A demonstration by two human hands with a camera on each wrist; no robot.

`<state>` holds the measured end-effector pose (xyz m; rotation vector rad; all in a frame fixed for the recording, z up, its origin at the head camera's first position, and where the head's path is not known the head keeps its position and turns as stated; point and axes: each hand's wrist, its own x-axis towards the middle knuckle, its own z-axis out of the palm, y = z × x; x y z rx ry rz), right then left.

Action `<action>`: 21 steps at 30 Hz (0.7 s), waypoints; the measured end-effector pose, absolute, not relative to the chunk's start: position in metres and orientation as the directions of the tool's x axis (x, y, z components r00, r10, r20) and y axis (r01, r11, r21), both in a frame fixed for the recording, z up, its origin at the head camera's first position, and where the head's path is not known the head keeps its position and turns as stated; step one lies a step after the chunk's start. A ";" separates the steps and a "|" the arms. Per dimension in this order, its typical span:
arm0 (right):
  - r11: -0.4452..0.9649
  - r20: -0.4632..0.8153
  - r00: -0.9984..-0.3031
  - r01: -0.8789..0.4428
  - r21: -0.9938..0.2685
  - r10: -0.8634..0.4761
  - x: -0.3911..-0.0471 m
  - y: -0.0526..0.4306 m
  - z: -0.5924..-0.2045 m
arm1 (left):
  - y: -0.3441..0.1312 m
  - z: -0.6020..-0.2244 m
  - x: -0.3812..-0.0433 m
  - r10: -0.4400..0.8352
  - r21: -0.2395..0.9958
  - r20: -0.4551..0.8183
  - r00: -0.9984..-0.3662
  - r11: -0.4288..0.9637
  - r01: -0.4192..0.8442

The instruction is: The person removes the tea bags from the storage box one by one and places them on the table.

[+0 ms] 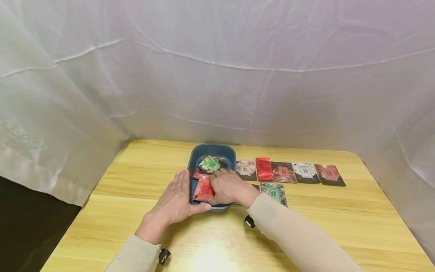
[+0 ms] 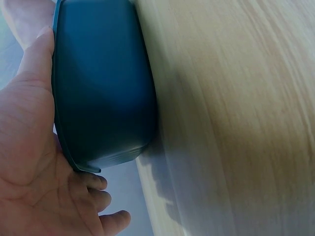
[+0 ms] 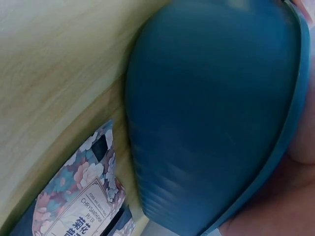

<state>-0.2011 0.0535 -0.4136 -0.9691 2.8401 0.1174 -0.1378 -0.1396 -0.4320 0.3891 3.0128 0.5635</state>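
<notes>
A blue plastic bin (image 1: 231, 153) sits on the table, with tea packets inside. My left hand (image 1: 176, 198) rests along its left rim with fingers straight, the thumb stretched along the front edge. In the left wrist view that palm (image 2: 29, 142) lies against the rim. Reaching in over the right side, my right hand (image 1: 227, 187) grips the right edge of a red tea packet (image 1: 203, 189) between thumb and fingers; the fingertips are partly hidden. Behind it in the bin lies a green-labelled packet (image 1: 209, 164), on top of darker ones.
Right of the bin a row of packets runs across: a floral one (image 1: 247, 172), a shiny red one (image 1: 264, 169), a dark red one (image 1: 284, 173), a white one (image 1: 306, 172) and a black-and-red one (image 1: 329, 174). A green-labelled packet (image 1: 274, 192) lies nearer. A pale curtain (image 1: 217, 94) hangs behind.
</notes>
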 end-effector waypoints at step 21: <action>0.769 0.029 -0.768 -0.638 0.049 -0.639 -0.204 0.082 -0.374 | -0.139 -0.431 -0.138 0.243 0.369 -0.026 -0.970 0.904 0.217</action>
